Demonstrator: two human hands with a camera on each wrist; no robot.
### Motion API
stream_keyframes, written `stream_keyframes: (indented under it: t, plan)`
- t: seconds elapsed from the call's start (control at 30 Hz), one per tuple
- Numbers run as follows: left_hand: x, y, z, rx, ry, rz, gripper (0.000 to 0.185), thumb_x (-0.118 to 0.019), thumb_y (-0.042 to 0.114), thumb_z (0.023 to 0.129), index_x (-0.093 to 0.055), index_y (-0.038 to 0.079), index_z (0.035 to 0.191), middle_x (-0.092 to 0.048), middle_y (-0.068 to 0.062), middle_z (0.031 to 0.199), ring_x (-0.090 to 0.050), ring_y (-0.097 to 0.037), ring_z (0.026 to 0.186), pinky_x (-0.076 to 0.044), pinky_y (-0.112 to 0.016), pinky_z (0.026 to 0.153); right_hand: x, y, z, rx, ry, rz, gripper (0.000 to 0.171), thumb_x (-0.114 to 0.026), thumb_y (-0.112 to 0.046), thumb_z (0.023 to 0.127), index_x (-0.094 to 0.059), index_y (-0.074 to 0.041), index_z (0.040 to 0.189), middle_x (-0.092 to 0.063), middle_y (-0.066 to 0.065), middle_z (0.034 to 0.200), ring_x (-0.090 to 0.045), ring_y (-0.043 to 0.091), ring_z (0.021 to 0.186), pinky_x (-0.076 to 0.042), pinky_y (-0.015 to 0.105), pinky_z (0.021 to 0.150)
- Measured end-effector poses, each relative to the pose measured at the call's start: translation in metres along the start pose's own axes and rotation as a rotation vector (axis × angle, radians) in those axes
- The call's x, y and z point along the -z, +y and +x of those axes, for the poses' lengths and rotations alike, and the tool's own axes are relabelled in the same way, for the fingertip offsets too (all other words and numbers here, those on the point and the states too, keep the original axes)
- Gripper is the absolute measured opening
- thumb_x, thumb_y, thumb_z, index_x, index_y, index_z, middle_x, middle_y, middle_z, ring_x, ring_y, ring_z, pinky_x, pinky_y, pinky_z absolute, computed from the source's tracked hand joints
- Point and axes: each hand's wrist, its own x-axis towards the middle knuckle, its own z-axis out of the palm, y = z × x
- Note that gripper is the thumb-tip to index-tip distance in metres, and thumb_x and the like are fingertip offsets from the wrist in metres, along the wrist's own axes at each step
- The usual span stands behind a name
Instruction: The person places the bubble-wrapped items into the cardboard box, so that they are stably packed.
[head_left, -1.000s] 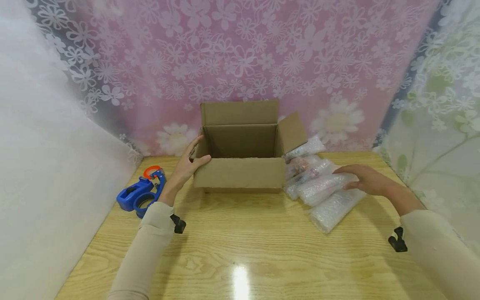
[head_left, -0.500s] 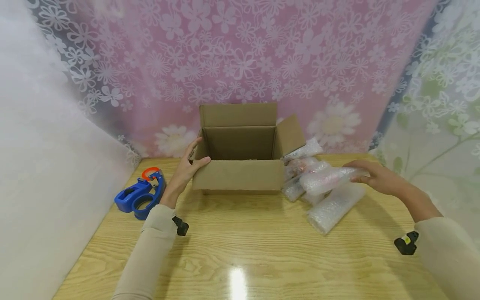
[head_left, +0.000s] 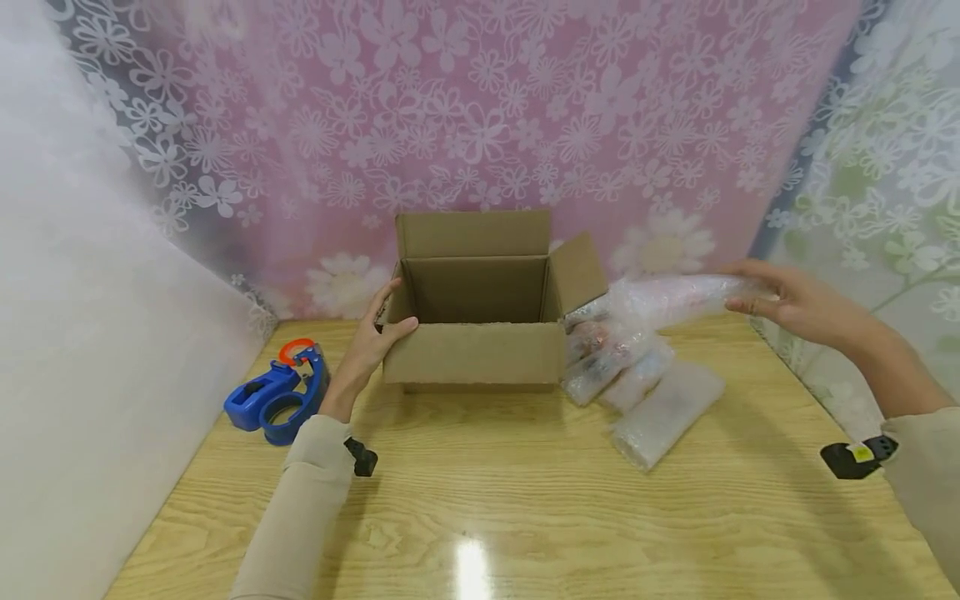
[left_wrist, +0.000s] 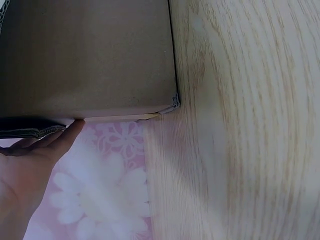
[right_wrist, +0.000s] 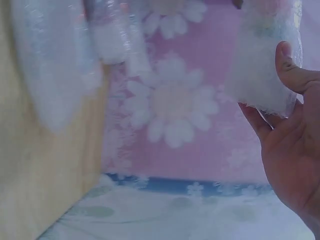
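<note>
Blue tape dispenser (head_left: 273,402) with orange part lying on wooden table (head_left: 525,500) at left, near white wall (head_left: 75,333). Several bubble-wrapped packets (head_left: 637,383) lying in loose pile on table, one long packet (head_left: 666,413) sitting nearest front edge. Pink flowered curtain (head_left: 480,125) hanging behind table; pale green flowered curtain (head_left: 885,167) hanging at right. Light glare showing on tabletop near front.
</note>
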Motion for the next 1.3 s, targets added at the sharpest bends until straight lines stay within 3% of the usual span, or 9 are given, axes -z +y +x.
stream_keyframes:
  t: [0.03,0.07,0.13,0.2,0.27,0.33,0.67,0.9,1.3]
  plan:
    - [0.000,0.001,-0.001,-0.002,0.003,0.004,0.082,-0.071,0.027,0.098,-0.025,0.029,0.167,-0.008,0.002,0.174,-0.009,-0.034,0.159,-0.020,-0.066,0.120,0.004,-0.006,0.002,-0.003,0.002,-0.002,0.050,-0.063,-0.015,0.105,-0.051,-0.019,0.153,-0.051,-0.006,0.147,-0.043,0.010,0.138,-0.038,0.038,0.104]
    - [0.001,-0.001,0.001,-0.002,0.006,0.004,0.082,-0.071,0.028,0.098,-0.026,0.030,0.166,-0.008,0.002,0.174,-0.009,-0.034,0.159,-0.020,-0.066,0.120,0.009,-0.013,0.005,-0.002,-0.003,0.005,0.050,-0.062,-0.016,0.106,-0.050,-0.018,0.154,-0.050,-0.005,0.148,-0.043,0.014,0.138,-0.038,0.045,0.105]
    - [0.003,-0.007,0.004,-0.007,0.013,0.004,0.082,-0.072,0.030,0.098,-0.026,0.033,0.166,-0.008,0.003,0.174,-0.009,-0.034,0.158,-0.021,-0.066,0.119,0.015,-0.027,0.012,0.006,0.000,-0.005,0.050,-0.061,-0.017,0.106,-0.049,-0.016,0.155,-0.051,0.003,0.150,-0.045,0.017,0.138,-0.038,0.045,0.106]
    - [0.005,-0.014,0.008,-0.015,0.020,0.001,0.082,-0.072,0.031,0.098,-0.027,0.037,0.165,-0.008,0.005,0.174,-0.012,-0.034,0.158,-0.023,-0.066,0.118,0.018,-0.042,0.019,0.011,-0.005,-0.019,0.051,-0.060,-0.019,0.107,-0.047,-0.013,0.155,-0.049,0.014,0.153,-0.045,0.030,0.140,-0.038,0.048,0.107]
    - [0.007,-0.022,0.013,-0.021,0.029,-0.005,0.080,-0.072,0.034,0.098,-0.028,0.042,0.164,-0.008,0.008,0.173,-0.016,-0.034,0.157,-0.027,-0.065,0.117,0.019,-0.057,0.027,-0.007,-0.022,-0.026,0.055,-0.059,-0.025,0.108,-0.043,-0.010,0.158,-0.040,0.022,0.159,-0.036,0.046,0.145,-0.034,0.066,0.105]
    - [0.008,-0.027,0.015,-0.031,0.034,-0.003,0.079,-0.072,0.036,0.098,-0.028,0.044,0.163,-0.009,0.010,0.173,-0.019,-0.034,0.156,-0.029,-0.065,0.116,0.016,-0.072,0.036,-0.010,-0.036,-0.028,0.058,-0.059,-0.029,0.108,-0.041,-0.008,0.158,-0.034,0.026,0.163,-0.027,0.055,0.147,-0.028,0.076,0.104]
    - [0.007,-0.036,0.019,-0.078,0.050,0.011,0.076,-0.072,0.039,0.098,-0.031,0.043,0.162,-0.014,0.014,0.171,-0.012,-0.029,0.158,-0.024,-0.065,0.118,-0.041,-0.125,0.083,0.117,0.048,-0.034,0.040,-0.063,-0.018,0.105,-0.057,0.000,0.140,-0.058,0.024,0.141,-0.050,0.044,0.132,-0.038,0.062,0.106]
    - [0.006,-0.039,0.016,-0.079,0.055,-0.001,0.077,-0.072,0.039,0.098,-0.030,0.040,0.163,-0.012,0.012,0.172,-0.013,-0.032,0.158,-0.026,-0.066,0.117,-0.081,-0.145,0.109,0.163,0.093,0.047,0.038,-0.064,-0.013,0.104,-0.059,0.006,0.136,-0.061,0.028,0.134,-0.053,0.045,0.128,-0.038,0.060,0.108]
    - [0.003,-0.036,0.017,-0.057,0.049,-0.017,0.080,-0.073,0.034,0.098,-0.028,0.042,0.164,-0.008,0.008,0.174,-0.008,-0.032,0.159,-0.022,-0.067,0.119,-0.126,-0.159,0.129,0.110,0.066,0.084,0.036,-0.065,-0.017,0.104,-0.062,0.001,0.135,-0.061,0.023,0.139,-0.054,0.044,0.131,-0.043,0.061,0.106]
